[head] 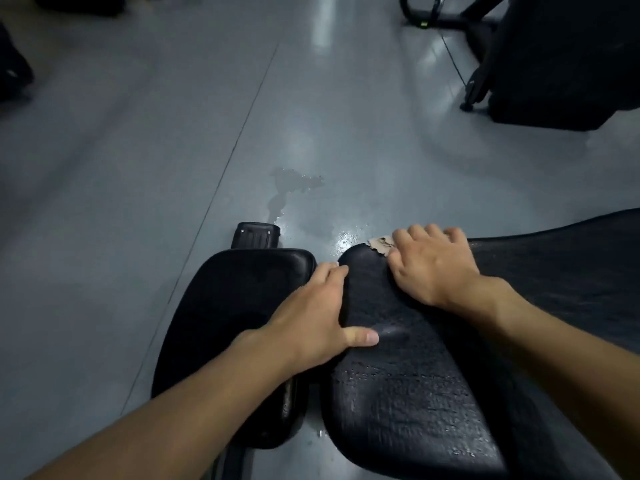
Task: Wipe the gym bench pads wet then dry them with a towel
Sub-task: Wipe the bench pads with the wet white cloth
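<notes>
Left hand (313, 320) | flat on back pad (408, 393) | right hand (433, 265) at torn corner (381, 244)

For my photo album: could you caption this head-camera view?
Both hands, left and right, press on a worn black bench pad above a wet floor.

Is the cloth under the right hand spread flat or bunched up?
Cannot tell: the right hand covers the cloth; only one small frayed corner shows.

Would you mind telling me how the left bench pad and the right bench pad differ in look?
The left pad looks smooth and intact; the right pad looks cracked and rough, with a pale torn patch at its far edge. The right pad also reaches farther right. Both are black, and the left hand spans both.
</notes>
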`<state>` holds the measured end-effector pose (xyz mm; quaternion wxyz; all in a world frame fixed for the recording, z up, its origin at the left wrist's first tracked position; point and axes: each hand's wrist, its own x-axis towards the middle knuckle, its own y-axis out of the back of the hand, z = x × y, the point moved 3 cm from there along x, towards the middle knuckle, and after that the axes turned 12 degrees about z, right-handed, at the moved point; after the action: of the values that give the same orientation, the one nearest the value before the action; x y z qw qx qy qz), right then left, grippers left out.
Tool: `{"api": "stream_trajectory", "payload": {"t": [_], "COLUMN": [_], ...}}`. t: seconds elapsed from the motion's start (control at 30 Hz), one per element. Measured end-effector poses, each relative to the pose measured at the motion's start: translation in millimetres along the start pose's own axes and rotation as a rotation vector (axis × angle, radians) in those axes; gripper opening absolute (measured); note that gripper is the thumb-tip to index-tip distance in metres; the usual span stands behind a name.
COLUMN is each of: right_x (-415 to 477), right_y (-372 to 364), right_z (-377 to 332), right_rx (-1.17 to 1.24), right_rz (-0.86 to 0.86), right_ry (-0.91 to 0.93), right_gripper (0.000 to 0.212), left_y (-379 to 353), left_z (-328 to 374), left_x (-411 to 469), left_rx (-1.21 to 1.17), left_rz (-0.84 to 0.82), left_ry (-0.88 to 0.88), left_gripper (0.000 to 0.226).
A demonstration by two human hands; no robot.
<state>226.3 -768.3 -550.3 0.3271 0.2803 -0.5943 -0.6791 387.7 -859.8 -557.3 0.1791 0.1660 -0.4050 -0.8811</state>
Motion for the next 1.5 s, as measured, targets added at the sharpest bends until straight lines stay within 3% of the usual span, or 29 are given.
{"api": "stream_trajectory", "payload": {"t": [0.1,0.23,0.3,0.43,0.57,0.73,0.9,1.07,1.23,1.37,1.5], "right_x": [14.5,32.2,36.0,26.3,8.9,12.9,-33.8,-15.9,-62.4,-52.1,-79.1], "right_y": [-1.8,-6.9,-7.4,-1.2,-11.1,-7.9,-12.0,-4.9,-10.0,-4.6,-6.3], "right_z": [-47.8,-66.4,-68.9,-78.7,-90.0,-108.0,-115.5,-118.3,-125.0,-128.1,-131.9], "right_rx": [-0.003,0.006,0.036,0.020,-0.070,-0.106,-0.067,-0.108,-0.068,-0.073,-0.084], "right_rz": [-0.017,-0.078,-0.077,-0.012,0.043,0.060,0.046,0.036,0.047,0.071,0.056], "right_ry": [0.104,0.164,0.142,0.232,0.357,0.229,0.490,0.319,0.519,0.408,0.487], "right_gripper": [0.037,0.041,0.038,0.038,0.038,0.043,0.033,0.043,0.037,0.041,0.037], "left_y": [4.1,12.6,17.9,28.8,26.1,23.8,17.4,16.6,18.4,15.7,16.5], "left_z": [-16.3,-37.2,-47.7,-52.0,-72.3,-88.1,-84.6,-84.5,-88.4,-87.1,-92.1], "left_x": [-1.1,1.1,1.9,-2.4,-24.1,-53.6,-58.2,-61.6,-68.6,-72.0,-75.2], "left_rx": [-0.038,0.080,0.126,0.106,0.179,0.225,0.227,0.260,0.338,0.345,0.345], "left_rz": [0.057,0.242,0.228,0.193,0.189,0.180,0.255,0.222,0.187,0.145,0.139], "left_ry": [-0.122,-0.187,-0.185,-0.245,-0.339,-0.341,-0.363,-0.360,-0.380,-0.377,-0.393], "left_gripper": [0.092,0.052,0.035,0.025,0.026,0.049,0.048,0.053,0.057,0.056,0.056]}}
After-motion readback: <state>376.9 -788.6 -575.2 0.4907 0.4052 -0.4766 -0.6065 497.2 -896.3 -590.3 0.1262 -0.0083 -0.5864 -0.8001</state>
